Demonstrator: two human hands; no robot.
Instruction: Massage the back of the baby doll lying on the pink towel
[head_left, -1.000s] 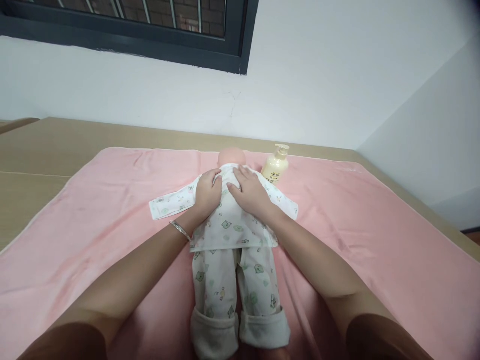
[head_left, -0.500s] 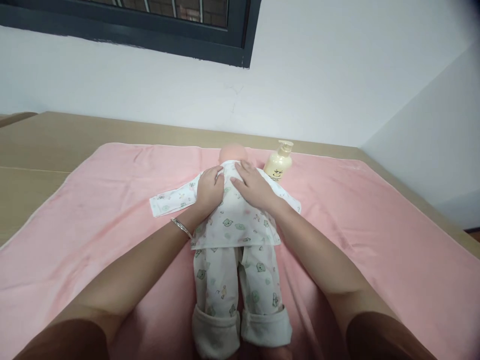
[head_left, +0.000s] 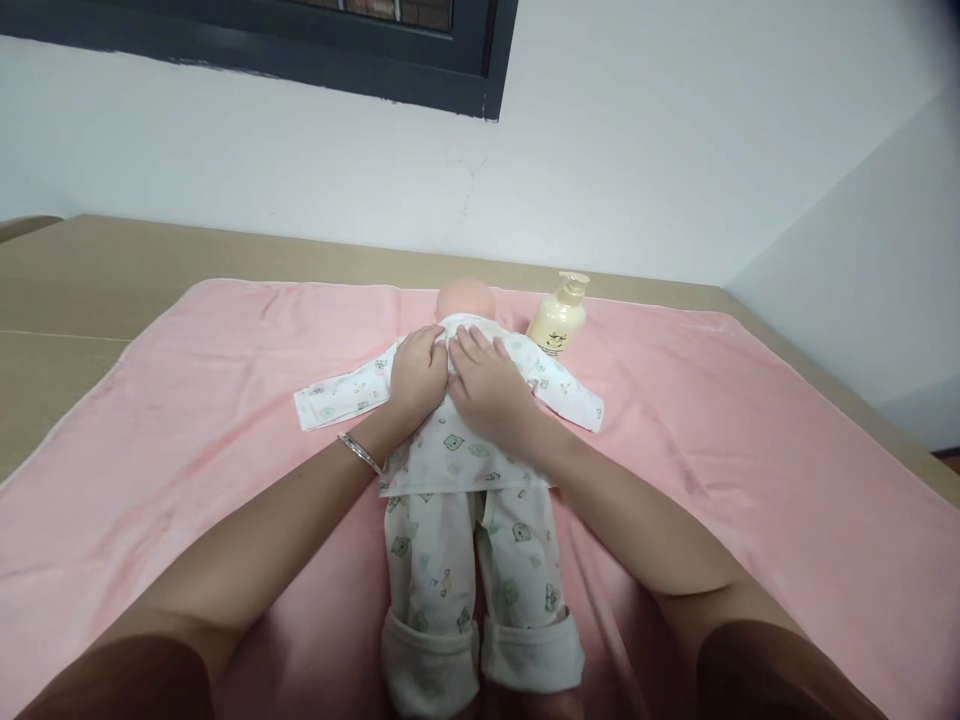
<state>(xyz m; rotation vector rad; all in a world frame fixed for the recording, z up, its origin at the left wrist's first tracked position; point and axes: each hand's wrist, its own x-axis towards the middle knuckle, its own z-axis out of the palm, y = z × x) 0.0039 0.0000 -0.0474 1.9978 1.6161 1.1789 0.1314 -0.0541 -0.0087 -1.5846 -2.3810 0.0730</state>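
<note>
A baby doll (head_left: 465, 297) lies on a pink blanket (head_left: 225, 400), its bare head away from me and its face not visible. It wears a white printed shirt (head_left: 465, 450) with sleeves spread to both sides and matching trousers (head_left: 442, 560) with rolled cuffs. My left hand (head_left: 418, 375) rests on the upper left of the shirt, fingers extended, a silver bangle at the wrist. On the middle of the upper shirt lies my right hand (head_left: 487, 385), its fingers apart, close beside the left one.
A pale yellow pump bottle (head_left: 559, 318) stands right of the doll's head, near the sleeve. The wooden table (head_left: 285, 252) shows around the blanket. Behind it rise a white wall (head_left: 600, 150) and a dark window frame (head_left: 450, 75).
My right hand has moved left across the shirt, closer to my left hand, uncovering more of the right shoulder. The left hand stays on the shirt. The view has shifted slightly.
</note>
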